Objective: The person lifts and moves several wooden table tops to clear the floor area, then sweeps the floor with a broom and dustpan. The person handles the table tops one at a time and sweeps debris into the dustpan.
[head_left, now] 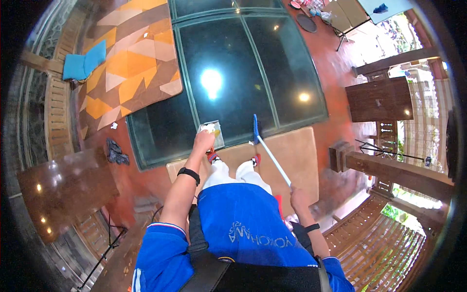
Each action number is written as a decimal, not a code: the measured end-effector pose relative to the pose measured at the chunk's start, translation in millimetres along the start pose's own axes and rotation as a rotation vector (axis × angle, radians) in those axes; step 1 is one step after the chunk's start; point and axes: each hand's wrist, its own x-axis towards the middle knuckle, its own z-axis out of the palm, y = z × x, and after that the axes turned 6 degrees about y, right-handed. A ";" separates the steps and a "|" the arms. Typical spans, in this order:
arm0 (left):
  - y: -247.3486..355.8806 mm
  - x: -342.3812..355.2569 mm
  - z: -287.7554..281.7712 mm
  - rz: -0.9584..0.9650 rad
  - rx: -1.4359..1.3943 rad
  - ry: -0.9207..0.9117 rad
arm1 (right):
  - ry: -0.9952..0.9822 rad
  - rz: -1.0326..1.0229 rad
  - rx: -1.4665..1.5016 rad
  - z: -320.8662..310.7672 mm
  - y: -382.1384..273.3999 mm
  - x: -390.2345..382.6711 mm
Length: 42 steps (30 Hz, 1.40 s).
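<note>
My right hand (297,198) is wrapped round the pale handle of a broom (274,159) with a blue head. The broom's dark bristles meet the near edge of the dark glass floor panel (228,97), just ahead of my right shoe. My left hand (204,140) is closed on what looks like a grey dustpan (218,141), held in front of my left shoe. Crumpled white scraps (208,128) and something yellowish show at the dustpan; my fingers hide its grip. A small white bit (251,143) lies beside the bristles.
I stand on a tan mat (292,146). To the left lie an orange patterned mat (131,63) with a blue floor chair (85,61), a black plastic bag (116,152) and a brown table (68,190). A wooden post (389,170) and a tripod (394,151) stand right.
</note>
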 end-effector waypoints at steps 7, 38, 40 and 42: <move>19.7 -17.4 -18.4 -0.012 0.014 -0.035 | -0.207 0.016 0.263 -23.7 -27.0 1.4; -154.8 7.4 -54.7 -0.232 -0.158 0.089 | 0.083 -0.431 -0.141 -13.5 -99.6 76.6; -149.7 14.5 -51.5 -0.264 -0.217 0.139 | 0.003 -0.426 -0.094 -33.0 -112.0 75.8; -155.4 20.3 -45.5 -0.171 -0.100 0.179 | -0.077 -0.426 -0.039 -49.7 -119.3 74.8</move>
